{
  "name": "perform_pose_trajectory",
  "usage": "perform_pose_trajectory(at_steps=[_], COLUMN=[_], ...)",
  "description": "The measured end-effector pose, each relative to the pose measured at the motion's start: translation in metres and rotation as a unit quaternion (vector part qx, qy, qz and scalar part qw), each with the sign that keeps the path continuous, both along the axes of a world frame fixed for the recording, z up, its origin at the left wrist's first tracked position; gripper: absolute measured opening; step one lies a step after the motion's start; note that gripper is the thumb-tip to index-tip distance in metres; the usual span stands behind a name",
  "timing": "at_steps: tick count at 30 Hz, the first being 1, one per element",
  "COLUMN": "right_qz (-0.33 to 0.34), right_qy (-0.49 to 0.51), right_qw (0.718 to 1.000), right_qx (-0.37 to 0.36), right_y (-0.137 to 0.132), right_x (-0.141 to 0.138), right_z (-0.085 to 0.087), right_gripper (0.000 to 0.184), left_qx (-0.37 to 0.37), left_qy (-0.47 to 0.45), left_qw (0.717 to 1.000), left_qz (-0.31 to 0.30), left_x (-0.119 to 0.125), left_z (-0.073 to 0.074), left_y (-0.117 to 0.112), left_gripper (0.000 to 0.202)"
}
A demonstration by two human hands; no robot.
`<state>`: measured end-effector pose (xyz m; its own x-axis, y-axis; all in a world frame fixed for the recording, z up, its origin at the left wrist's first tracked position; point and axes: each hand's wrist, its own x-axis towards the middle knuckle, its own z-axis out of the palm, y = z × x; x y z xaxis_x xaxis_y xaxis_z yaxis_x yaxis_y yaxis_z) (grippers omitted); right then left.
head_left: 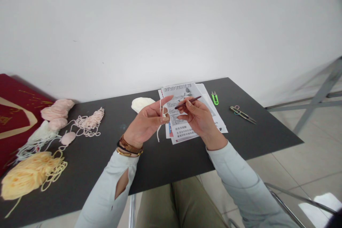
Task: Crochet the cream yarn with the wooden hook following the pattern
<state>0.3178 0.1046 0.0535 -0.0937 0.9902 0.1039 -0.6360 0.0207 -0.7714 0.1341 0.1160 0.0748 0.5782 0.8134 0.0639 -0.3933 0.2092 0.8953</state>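
Observation:
White yarn (158, 133) runs over the raised index finger of my left hand (146, 121), and its thumb pinches the strand against the other fingers. The yarn's tail hangs below that pinch. A dark, slim crochet hook (187, 103) lies between the thumb and fingers of my right hand (196, 115), its tip pointing left toward the yarn. Hook and yarn are a small gap apart. Behind my left hand sits a ball of white yarn (143, 104), partly covered by it. Printed sheets (184, 128) lie beneath both hands.
Green thread snips (214, 98) and metal scissors (242, 114) lie right of the sheets on the black table (107, 164). Pink yarn (57, 110), loose pink strands (91, 123) and yellow yarn (28, 174) are at left, beside a red bag (16, 114). A wall stands behind.

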Motion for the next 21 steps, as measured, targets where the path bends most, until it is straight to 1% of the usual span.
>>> perform_pose_trajectory(at_steps=[6, 9, 12, 14, 16, 18, 21], right_qz=[-0.002, -0.001, -0.006, -0.014, -0.022, -0.026, -0.025], right_qy=[-0.003, -0.009, -0.021, -0.027, -0.028, -0.025, -0.012], right_qw=[1.0, 1.0, 1.0, 1.0, 0.999, 0.999, 0.999], right_qx=[0.01, 0.016, 0.014, 0.009, 0.0, -0.013, -0.033], right_y=[-0.0012, -0.0028, -0.0036, -0.003, -0.0014, 0.0004, 0.0025], right_x=[0.0024, 0.0039, 0.0052, 0.0056, 0.0057, 0.0056, 0.0054], right_z=[0.002, 0.0049, 0.0068, 0.0064, 0.0051, 0.0038, 0.0029], right_gripper=[0.023, 0.024, 0.025, 0.025, 0.024, 0.024, 0.021], left_qx=[0.0, -0.012, -0.004, 0.021, 0.057, 0.102, 0.172], left_qy=[-0.004, -0.02, -0.008, 0.011, 0.045, 0.094, 0.157], left_qw=[1.0, 1.0, 1.0, 0.999, 0.997, 0.99, 0.969], left_qz=[-0.003, -0.016, -0.027, -0.025, -0.011, 0.02, 0.083], left_x=[-0.0013, -0.0014, -0.0013, -0.0017, -0.003, -0.005, -0.0067], left_z=[0.0006, 0.0014, 0.0044, 0.0067, 0.0081, 0.0082, 0.0071], left_y=[-0.0006, -0.001, -0.0023, -0.0034, -0.0038, -0.0033, -0.0017], left_gripper=[0.061, 0.06, 0.058, 0.056, 0.056, 0.056, 0.054])
